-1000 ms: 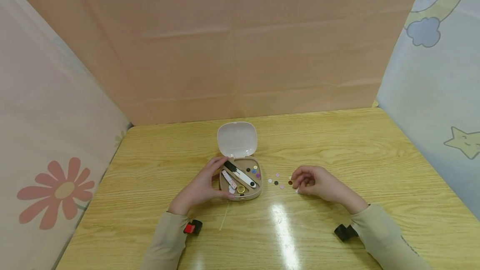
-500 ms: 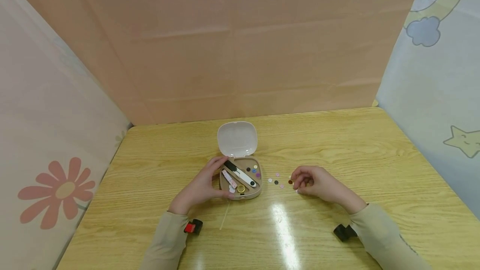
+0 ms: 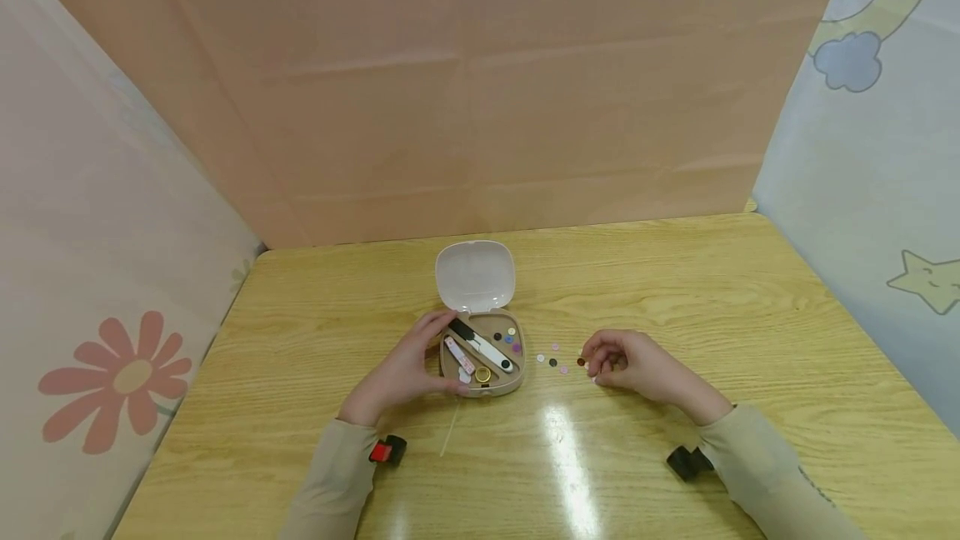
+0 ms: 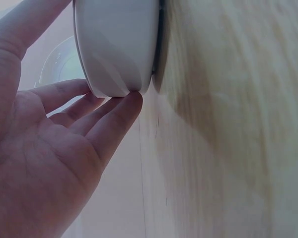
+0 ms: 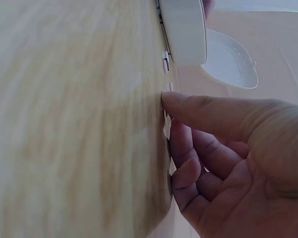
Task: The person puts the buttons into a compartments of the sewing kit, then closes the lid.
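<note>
A sewing box (image 3: 501, 392) lies with its white lid (image 3: 475, 276) raised. My left hand (image 3: 397, 377) grips its left side, thumb at the front corner and fingers at the back; the left wrist view shows fingertips against the box wall (image 4: 116, 44). Inside are a white-and-black long tool (image 3: 483, 348), a pink-and-white strip (image 3: 459, 355), a gold ring-shaped piece (image 3: 483, 375) and several buttons (image 3: 509, 339). My right hand (image 3: 630, 365), fingers curled, touches the table beside a dark red button (image 3: 581, 362), a white button (image 3: 595, 380) at the thumb tip. I cannot tell whether it pinches one.
Between box and right hand lie loose buttons, among them a white button (image 3: 541, 357), a black button (image 3: 552, 362) and a pink button (image 3: 564, 370). A thin pale stick (image 3: 449, 430) lies in front of the box. Fabric panels (image 3: 465, 107) stand around the wooden table (image 3: 675, 273).
</note>
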A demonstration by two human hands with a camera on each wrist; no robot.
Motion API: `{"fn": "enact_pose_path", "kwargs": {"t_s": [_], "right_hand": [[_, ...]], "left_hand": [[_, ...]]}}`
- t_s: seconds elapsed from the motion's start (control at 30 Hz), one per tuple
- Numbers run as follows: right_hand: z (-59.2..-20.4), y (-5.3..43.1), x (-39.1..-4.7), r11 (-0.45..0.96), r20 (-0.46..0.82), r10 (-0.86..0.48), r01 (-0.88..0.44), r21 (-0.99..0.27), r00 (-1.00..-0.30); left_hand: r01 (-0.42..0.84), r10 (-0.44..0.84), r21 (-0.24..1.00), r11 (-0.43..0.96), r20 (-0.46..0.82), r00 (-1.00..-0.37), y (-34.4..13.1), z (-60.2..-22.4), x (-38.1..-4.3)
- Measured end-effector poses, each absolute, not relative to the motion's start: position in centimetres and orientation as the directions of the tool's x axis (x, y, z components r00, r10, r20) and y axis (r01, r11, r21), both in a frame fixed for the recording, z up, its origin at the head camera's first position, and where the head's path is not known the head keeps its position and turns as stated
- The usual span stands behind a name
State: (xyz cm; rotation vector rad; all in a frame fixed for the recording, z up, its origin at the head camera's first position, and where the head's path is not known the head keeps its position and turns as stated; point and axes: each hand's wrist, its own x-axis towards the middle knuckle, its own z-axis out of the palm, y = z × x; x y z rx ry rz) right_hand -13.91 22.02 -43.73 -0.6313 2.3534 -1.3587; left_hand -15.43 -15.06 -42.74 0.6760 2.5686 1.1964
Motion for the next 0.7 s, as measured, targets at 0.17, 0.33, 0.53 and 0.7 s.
{"fn": "enact_pose_path", "kwargs": {"t_s": [0.17, 0.33, 0.53, 0.7], "right_hand": [[-43.82, 22.01, -13.87, 0.447, -0.072, -0.537, -0.212, -0.869, -0.84], [-43.9, 22.0, -13.85, 0.459, -0.056, -0.543, -0.24, -0.855, -0.838], [-43.91, 22.07, -13.82, 0.457, -0.052, -0.548, -0.247, -0.855, -0.835], [-43.81, 22.07, -13.82, 0.455, -0.051, -0.547, -0.245, -0.856, -0.836]], "left_hand": [[0.306, 0.497, 0.77, 0.561, -0.017, -0.868, -15.09, -42.73, -15.47], [0.302, 0.498, 0.776, 0.554, -0.018, -0.867, -15.12, -42.75, -15.47], [0.296, 0.494, 0.777, 0.555, -0.022, -0.869, -15.06, -42.57, -15.44], [0.299, 0.498, 0.785, 0.543, -0.014, -0.867, -15.07, -42.42, -15.4]]}}
